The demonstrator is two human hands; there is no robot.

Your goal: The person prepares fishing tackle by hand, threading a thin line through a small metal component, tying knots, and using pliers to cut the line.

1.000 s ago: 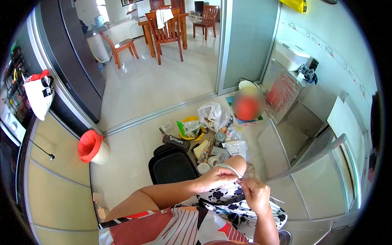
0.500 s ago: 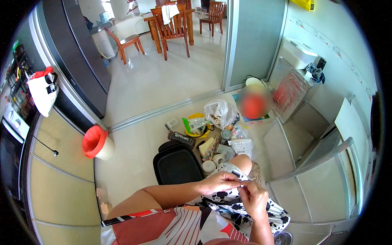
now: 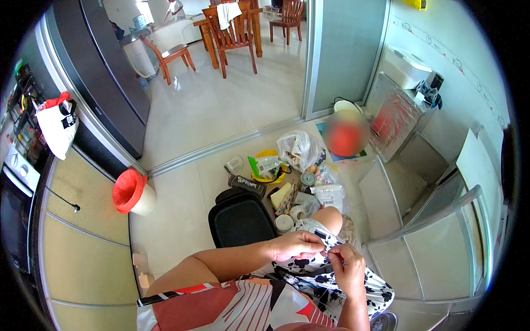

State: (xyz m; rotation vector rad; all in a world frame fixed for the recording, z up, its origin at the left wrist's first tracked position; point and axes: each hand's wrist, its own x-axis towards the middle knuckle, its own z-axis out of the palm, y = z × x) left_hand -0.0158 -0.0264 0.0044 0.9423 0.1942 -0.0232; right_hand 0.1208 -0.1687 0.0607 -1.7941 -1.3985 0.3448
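Observation:
Above the black-and-white flowered cloth (image 3: 375, 287) on my lap, my left hand (image 3: 301, 246) reaches in from the left with thumb and fingers pinched. My right hand (image 3: 348, 266) is pinched too, close beside it at the right, fingertips nearly meeting the left ones. What lies between the fingertips is too small to make out. Beyond my hands on the floor are a black pan-like tray (image 3: 241, 219), a black bottle (image 3: 247, 184), a white roll (image 3: 284, 223), a white labelled packet (image 3: 329, 197) and a white plastic bag (image 3: 300, 150).
A bin with a red liner (image 3: 134, 193) stands at the left. To the right are open metal-framed panels (image 3: 381, 193) and a foil-covered cabinet (image 3: 393, 118). Wooden chairs (image 3: 229, 41) and a person (image 3: 175, 9) are in the far room.
The view has shifted, moving the surroundings right in the picture. My fingertips, close together before, are now slightly apart. The thin white strand near my right hand earlier no longer shows.

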